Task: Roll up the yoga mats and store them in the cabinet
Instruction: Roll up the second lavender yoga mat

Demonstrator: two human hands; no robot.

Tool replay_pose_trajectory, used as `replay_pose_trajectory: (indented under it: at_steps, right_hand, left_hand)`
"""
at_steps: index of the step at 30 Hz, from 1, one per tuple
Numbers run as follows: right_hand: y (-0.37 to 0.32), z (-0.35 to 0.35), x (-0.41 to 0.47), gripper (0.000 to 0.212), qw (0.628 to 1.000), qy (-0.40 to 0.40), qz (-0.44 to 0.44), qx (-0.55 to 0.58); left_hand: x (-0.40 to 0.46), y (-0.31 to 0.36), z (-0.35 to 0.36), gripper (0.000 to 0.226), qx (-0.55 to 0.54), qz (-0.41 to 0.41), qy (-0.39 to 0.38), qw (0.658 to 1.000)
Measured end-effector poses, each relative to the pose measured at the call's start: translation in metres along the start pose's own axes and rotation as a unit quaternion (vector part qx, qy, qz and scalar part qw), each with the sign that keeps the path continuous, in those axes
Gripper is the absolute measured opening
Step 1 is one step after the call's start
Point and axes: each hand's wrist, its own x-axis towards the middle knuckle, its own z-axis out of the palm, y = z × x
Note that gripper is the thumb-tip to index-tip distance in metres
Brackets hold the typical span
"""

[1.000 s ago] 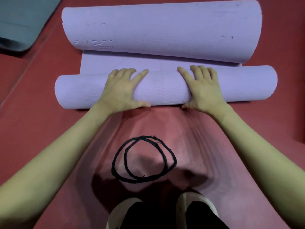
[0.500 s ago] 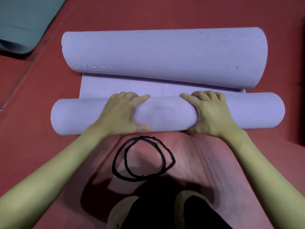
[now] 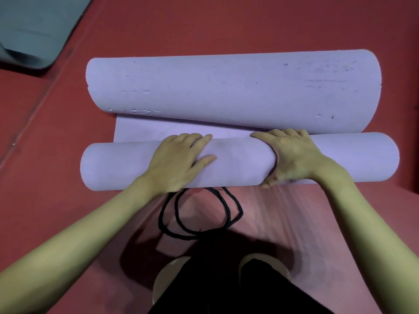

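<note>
A purple yoga mat lies across the red floor. Its near part is a tight roll (image 3: 238,164). Its far end curls up in a big loose curl (image 3: 226,87), and a thin flat strip (image 3: 140,130) shows between the two. My left hand (image 3: 179,162) presses on top of the tight roll, fingers laid over it and thumb on its upper side. My right hand (image 3: 292,157) grips the same roll, fingers over the far side and thumb tucked under the near side.
A black cord loop (image 3: 199,214) lies on a pink mat (image 3: 283,223) just in front of the roll, its top edge touching the roll. My shoes (image 3: 172,275) stand below it. A grey-green mat (image 3: 34,26) lies at the top left.
The whole purple mat, roll and curl, has slid toward me until the roll reaches the black cord. My left thumb has moved from the near side onto the roll's top.
</note>
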Motion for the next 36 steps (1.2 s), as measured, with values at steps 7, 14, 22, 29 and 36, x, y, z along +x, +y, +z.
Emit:
replay_pose_trajectory:
  at_steps: [7,14,22,29,36]
  right_hand:
    - [-0.006,0.022,-0.012,0.119,0.997,0.064,-0.004,-0.046]
    - [0.004,-0.001,0.007,0.095,0.982,0.073,0.026,0.172]
    - [0.005,0.005,0.038,0.075,0.986,0.13,0.049,0.097]
    - [0.022,-0.006,0.078,0.077,0.975,0.159,0.016,0.155]
    - [0.029,-0.018,0.098,0.065,0.963,0.249,-0.009,0.107]
  left_hand:
    - [0.021,-0.003,0.007,0.081,-0.005,0.01,-0.045,0.999]
    - [0.043,-0.014,0.005,0.081,-0.007,-0.012,-0.048,0.999]
    - [0.055,-0.014,0.0,0.075,0.03,-0.043,0.0,0.999]
    - [0.056,0.014,0.011,0.07,0.031,-0.08,0.037,0.996]
    - [0.1,-0.011,0.001,0.088,-0.007,-0.097,-0.001,0.995]
